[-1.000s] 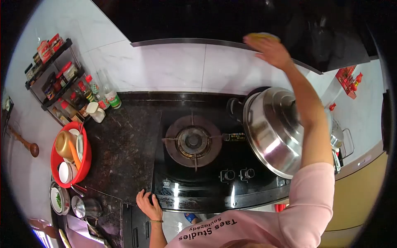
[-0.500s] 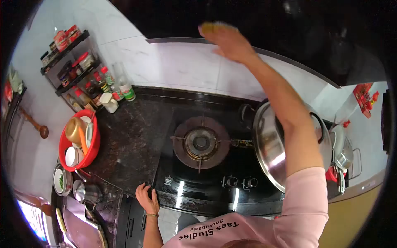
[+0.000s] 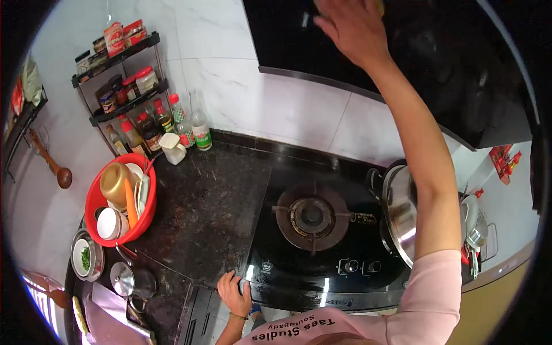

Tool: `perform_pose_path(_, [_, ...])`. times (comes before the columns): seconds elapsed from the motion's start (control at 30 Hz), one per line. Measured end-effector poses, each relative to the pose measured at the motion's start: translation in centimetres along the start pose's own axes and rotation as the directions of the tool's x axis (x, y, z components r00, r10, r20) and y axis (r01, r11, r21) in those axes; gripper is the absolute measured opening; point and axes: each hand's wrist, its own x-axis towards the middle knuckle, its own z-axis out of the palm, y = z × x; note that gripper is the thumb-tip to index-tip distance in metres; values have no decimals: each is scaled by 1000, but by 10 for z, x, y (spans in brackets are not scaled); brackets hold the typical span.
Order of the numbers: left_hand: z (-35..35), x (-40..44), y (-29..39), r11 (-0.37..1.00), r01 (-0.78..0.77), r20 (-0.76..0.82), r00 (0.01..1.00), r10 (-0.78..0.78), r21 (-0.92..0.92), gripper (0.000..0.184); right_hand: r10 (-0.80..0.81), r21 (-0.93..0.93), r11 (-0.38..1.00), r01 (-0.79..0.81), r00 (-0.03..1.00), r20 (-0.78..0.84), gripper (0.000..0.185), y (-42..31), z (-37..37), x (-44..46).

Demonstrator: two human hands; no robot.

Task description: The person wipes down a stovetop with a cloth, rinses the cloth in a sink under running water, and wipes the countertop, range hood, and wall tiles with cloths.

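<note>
Against the dark glossy range hood (image 3: pixel 437 75), high in the view, is my right hand (image 3: pixel 353 29). A sliver of a yellow sponge-like thing (image 3: pixel 380 7) shows beside it; the rest is hidden, and the fingertips are cut off by the top of the frame. My left hand (image 3: pixel 234 294) rests with fingers apart on the counter edge by the stove's front left corner, holding nothing. Between the two hands lies the black gas stove (image 3: pixel 299 270) with a round burner (image 3: pixel 312 215). Behind my right arm a large steel pot (image 3: pixel 401 213) is partly hidden.
On the left, a red basin (image 3: pixel 146 221) holds dishes. Bottles and jars fill a black rack (image 3: pixel 129 106) by the wall. Nearer are a small steel pot (image 3: pixel 138 282) and a bowl with chopped greens (image 3: pixel 80 259). Utensils stand at the right (image 3: pixel 474 236).
The view has turned and shifted, so the stove sits farther right. My right hand has moved up and leftward along the hood. My left hand stays on the counter edge.
</note>
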Motion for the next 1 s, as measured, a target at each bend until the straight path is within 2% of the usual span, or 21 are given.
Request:
perform_pose_path(0.03, [-2,0,-1,999,5,12,1000,-5,-44,18,23,-78,996,-34,990,-141,59,-7,-9,23])
perform_pose_path(0.13, [-10,0,-11,992,5,20,1000,-2,-130,18,71,56,997,-57,955,-289,57,-32,5,74])
perform_pose_path(0.2, [-20,6,-23,993,-14,11,1000,15,-114,18,20,246,969,15,990,-137,56,-56,15,91])
perform_pose_path(0.23, [-26,11,-29,996,-19,-14,1000,18,-88,16,133,98,977,-187,907,400,56,-78,12,89])
perform_pose_path(0.33, [-40,22,-49,1000,10,-44,999,-10,-11,17,-38,309,947,-86,927,373,60,-104,91,24])
perform_pose_path(0.47, [-45,28,-62,999,-32,41,999,31,29,27,-183,286,957,53,875,448,68,-95,113,-89])
perform_pose_path(0.53, [-38,23,-72,998,-39,83,996,35,45,31,-137,256,966,-32,778,613,69,-71,90,-122])
perform_pose_path(0.6, [-36,27,-70,998,-37,104,994,32,54,32,-148,222,975,-4,733,664,69,-39,63,-137])
perform_pose_path(0.67, [-36,29,-70,999,-22,102,995,17,48,30,-67,96,995,-6,682,728,67,-14,51,-154])
perform_pose_path(0.7, [-39,31,-68,999,-21,110,994,16,43,29,-75,52,997,55,700,711,66,-9,42,-149])
perform_pose_path(0.8, [-33,27,-69,999,-25,106,994,20,43,26,-115,62,993,97,875,471,64,-26,43,-116])
perform_pose_path(0.87, [-35,29,-67,999,-22,128,992,16,46,25,-106,213,977,9,888,448,60,-51,68,-90])
perform_pose_path(1.0, [-32,27,-69,997,-33,121,992,25,66,20,-150,364,930,-59,841,519,57,-122,115,-47])
